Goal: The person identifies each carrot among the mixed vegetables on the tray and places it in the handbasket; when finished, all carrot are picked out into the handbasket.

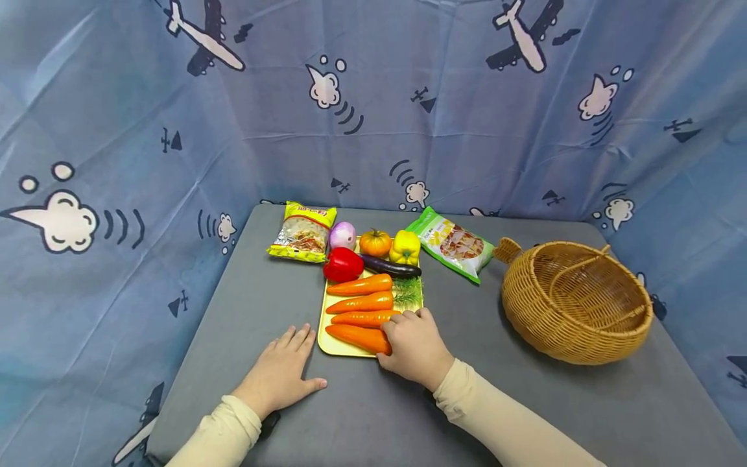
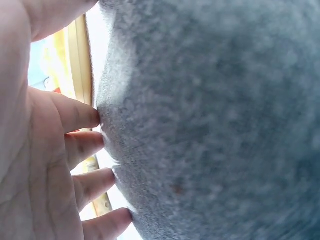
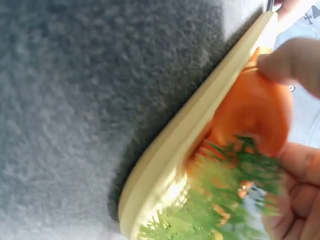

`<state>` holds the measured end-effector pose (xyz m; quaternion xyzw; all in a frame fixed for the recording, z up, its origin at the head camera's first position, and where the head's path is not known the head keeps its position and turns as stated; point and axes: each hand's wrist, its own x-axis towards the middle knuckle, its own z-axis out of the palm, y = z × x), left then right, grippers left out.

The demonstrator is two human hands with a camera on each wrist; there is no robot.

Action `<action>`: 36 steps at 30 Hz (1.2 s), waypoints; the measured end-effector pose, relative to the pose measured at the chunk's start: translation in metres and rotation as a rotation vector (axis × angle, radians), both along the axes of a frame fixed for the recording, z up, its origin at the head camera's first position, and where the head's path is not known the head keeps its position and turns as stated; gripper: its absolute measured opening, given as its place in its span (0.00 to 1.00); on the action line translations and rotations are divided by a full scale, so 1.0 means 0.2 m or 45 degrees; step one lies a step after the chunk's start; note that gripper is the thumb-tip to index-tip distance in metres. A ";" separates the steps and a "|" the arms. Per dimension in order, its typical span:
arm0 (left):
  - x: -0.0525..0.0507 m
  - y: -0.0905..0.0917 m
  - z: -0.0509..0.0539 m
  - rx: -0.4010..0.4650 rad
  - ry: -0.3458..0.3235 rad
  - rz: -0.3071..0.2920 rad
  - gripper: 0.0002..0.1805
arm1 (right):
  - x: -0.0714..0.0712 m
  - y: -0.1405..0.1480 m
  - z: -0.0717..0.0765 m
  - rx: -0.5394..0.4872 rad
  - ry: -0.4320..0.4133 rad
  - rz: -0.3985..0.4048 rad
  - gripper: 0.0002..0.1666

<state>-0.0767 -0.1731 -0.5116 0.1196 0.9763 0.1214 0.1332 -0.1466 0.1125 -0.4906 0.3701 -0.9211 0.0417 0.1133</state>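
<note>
My right hand (image 1: 417, 347) pinches the thick end of the nearest carrot (image 1: 357, 338), which lies on a yellow tray (image 1: 344, 349). In the right wrist view, thumb and fingers are on either side of that carrot (image 3: 252, 110), and green leafy tops (image 3: 215, 200) hang beside it. Several carrots lie in a row on the tray, with green fronds (image 1: 408, 293) at their right ends. Left of the tray, my left hand (image 1: 281, 371) rests on the table with fingers spread, holding nothing; its fingertips touch the grey surface (image 2: 210, 120) in the left wrist view.
Behind the carrots are a red pepper (image 1: 343, 264), an eggplant (image 1: 391, 266), an onion (image 1: 342, 235), an orange pumpkin (image 1: 375, 243) and a yellow pepper (image 1: 405, 248). A yellow food packet (image 1: 303, 232), a green packet (image 1: 454, 245) and a wicker basket (image 1: 572, 311) stand around the tray.
</note>
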 end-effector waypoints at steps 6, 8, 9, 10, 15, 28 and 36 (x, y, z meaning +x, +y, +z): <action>0.00 0.00 -0.01 0.042 -0.020 0.012 0.55 | 0.01 0.04 0.07 -0.165 0.045 0.042 0.21; 0.00 0.00 -0.01 0.047 -0.022 0.020 0.55 | 0.02 0.06 0.12 -0.212 0.080 0.060 0.23; 0.00 0.00 -0.01 0.047 -0.021 0.023 0.55 | 0.02 0.07 0.14 -0.226 0.098 0.063 0.23; 0.00 0.00 -0.01 0.048 -0.022 0.027 0.56 | 0.02 0.08 0.17 -0.234 0.118 0.065 0.24; 0.01 -0.02 -0.02 0.040 -0.041 0.039 0.56 | 0.03 0.16 0.30 -0.279 0.217 0.064 0.26; 0.01 -0.01 0.01 0.038 -0.046 0.033 0.57 | 0.02 0.49 0.53 -0.409 0.407 -0.030 0.26; -0.01 0.01 0.03 0.040 -0.060 0.014 0.57 | 0.02 0.74 0.63 -0.407 0.474 -0.174 0.28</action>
